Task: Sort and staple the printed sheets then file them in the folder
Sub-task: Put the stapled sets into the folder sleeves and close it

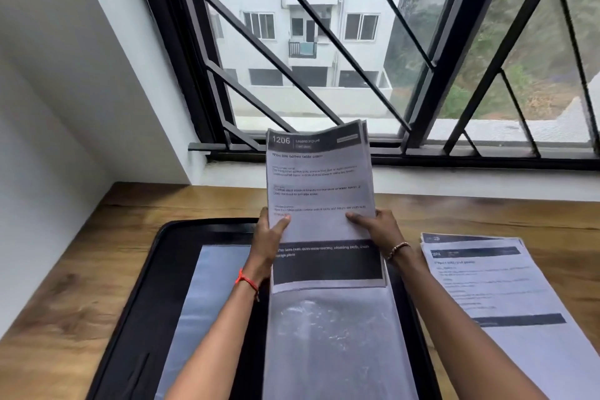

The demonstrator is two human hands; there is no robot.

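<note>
A bundle of printed sheets (319, 185) headed "1206" stands nearly upright above the open black folder (156, 273). My left hand (268, 237) grips its left edge, thumb on the front. My right hand (376, 230) grips the right edge the same way. The bundle's lower end sits inside a clear plastic sleeve (334, 341) of the folder. A second clear sleeve (207, 295) lies flat on the folder's left half. No stapler is in view.
A second pile of printed sheets (500, 295) lies on the wooden desk (81, 286) to the right of the folder. A white wall stands on the left, and a barred window (324, 42) with its sill runs along the back.
</note>
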